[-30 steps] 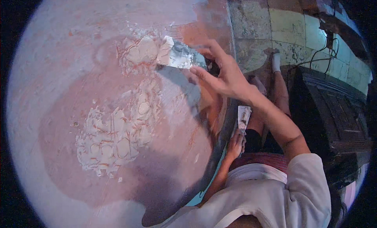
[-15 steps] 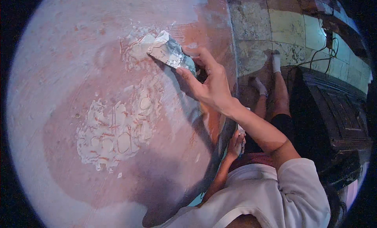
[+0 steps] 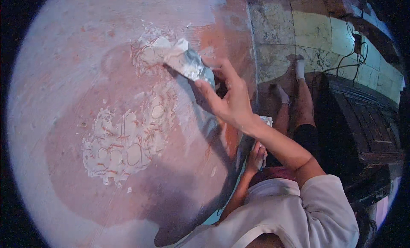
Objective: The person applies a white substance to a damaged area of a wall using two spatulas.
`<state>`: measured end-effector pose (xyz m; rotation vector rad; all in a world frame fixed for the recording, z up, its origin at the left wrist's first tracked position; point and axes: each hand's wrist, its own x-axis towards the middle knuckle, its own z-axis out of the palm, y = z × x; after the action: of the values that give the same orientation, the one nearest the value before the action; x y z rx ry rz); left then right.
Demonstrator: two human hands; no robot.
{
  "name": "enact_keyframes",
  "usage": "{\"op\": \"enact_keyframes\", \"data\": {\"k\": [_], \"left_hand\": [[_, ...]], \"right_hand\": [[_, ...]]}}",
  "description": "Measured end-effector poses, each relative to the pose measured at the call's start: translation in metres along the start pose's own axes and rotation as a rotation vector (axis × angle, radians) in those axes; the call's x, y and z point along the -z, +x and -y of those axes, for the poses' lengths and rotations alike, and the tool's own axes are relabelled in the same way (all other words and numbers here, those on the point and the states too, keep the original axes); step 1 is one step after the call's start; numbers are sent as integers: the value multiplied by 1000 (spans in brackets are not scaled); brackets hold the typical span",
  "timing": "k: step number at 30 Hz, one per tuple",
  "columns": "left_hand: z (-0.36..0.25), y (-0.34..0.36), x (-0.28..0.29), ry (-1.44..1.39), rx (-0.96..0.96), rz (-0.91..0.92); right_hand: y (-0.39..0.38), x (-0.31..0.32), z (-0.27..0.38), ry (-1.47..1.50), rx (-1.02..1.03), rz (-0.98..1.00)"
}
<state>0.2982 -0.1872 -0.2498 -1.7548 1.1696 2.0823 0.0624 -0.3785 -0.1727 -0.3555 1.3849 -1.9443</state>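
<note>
Against the pinkish wall (image 3: 77, 77), our right hand (image 3: 230, 102) grips a putty knife (image 3: 188, 62) flat so its blade spreads the white filler (image 3: 124, 149), while our left hand (image 3: 256, 158), low beside the wall's edge, closes on a second scraper (image 3: 265, 119) kept ready.

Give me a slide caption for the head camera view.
Right hand presses a putty knife into white filler on a pinkish wall.

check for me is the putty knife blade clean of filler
No, the putty knife in the right hand is coated with whitish filler against the wall.
</note>
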Motion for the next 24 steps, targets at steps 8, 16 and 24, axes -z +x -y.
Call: {"op": "enact_keyframes", "data": {"k": [8, 16, 24], "left_hand": [[-20, -6, -4, 171, -135, -6], [-11, 2, -8, 107, -31, -5], [-35, -6, -6, 268, -190, -110]], "right_hand": [[12, -7, -2, -120, 66, -59], [26, 23, -8, -115, 239, -78], [-40, 97, -16, 251, -346, -79]]}}
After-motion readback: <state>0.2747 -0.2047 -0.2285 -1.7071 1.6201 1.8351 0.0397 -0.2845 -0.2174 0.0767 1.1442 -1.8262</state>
